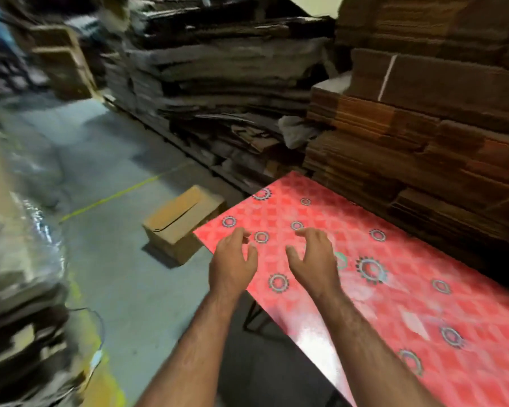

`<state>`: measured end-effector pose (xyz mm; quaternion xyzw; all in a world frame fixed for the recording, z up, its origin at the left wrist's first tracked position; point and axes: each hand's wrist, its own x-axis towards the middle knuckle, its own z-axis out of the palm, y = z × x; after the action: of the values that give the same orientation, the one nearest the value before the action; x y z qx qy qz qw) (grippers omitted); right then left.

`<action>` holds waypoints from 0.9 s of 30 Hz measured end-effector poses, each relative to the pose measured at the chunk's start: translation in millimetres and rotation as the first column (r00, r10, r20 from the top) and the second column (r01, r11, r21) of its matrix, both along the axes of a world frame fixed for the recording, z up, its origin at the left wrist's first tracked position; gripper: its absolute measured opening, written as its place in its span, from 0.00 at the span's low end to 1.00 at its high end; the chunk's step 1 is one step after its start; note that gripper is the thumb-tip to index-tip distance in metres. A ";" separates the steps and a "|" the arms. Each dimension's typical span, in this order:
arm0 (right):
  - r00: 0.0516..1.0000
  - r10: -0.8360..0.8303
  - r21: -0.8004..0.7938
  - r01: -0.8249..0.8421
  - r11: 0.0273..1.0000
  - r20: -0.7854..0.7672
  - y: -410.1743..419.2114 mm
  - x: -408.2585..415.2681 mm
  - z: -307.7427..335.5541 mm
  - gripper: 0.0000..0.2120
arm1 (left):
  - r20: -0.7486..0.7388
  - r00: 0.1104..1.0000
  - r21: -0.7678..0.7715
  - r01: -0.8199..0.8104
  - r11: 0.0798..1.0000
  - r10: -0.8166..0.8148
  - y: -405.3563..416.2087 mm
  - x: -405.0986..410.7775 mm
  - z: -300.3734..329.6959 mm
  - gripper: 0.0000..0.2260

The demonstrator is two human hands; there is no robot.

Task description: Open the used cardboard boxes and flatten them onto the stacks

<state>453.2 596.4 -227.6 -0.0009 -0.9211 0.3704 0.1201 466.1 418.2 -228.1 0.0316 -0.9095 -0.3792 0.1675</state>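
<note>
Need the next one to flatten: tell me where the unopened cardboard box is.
In the head view the cardboard box sits on the concrete floor, left of the red patterned table, just beyond its far left corner and ahead of the left hand.

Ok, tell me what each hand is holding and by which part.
Nothing. Left hand and right hand hover over the red table, fingers loosely curled.

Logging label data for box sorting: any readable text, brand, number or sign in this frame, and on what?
No readable text anywhere in this frame.
Cardboard box on the floor: plain brown faces, no print visible.
Red table cover: only gear-like ring patterns, no letters.
Flattened cardboard stacks: any markings are too blurred to read.
Yellow floor line: a painted stripe, no characters.
Left hand and right hand hold nothing that bears a label.
</note>
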 end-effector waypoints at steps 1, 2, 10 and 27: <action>0.999 0.036 0.000 -0.036 0.999 0.006 -26.6 -6.9 -1.4 0.18 | 0.006 0.999 -0.007 -0.041 0.999 0.041 -24.9 -1.8 -1.7 0.12; 0.997 0.069 0.012 -0.070 0.998 0.017 -51.1 -13.7 -2.5 0.17 | 0.015 0.997 -0.007 -0.082 0.997 0.082 -48.0 -3.2 -2.5 0.10; 0.977 0.188 0.028 -0.191 0.981 0.098 -176.7 -86.8 -17.4 0.21 | 0.098 0.963 -0.054 -0.247 0.967 0.252 -166.2 -45.5 -24.7 0.06; 0.984 0.063 -0.003 -0.063 0.998 0.164 -308.0 -361.5 -36.4 0.14 | 0.117 0.989 -0.162 -0.074 0.984 0.093 -310.0 -348.0 -20.2 0.03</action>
<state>91.7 288.4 -263.9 -0.0023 -0.9279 0.3714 0.0319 118.1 108.1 -248.3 0.0800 -0.9431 -0.2963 0.1282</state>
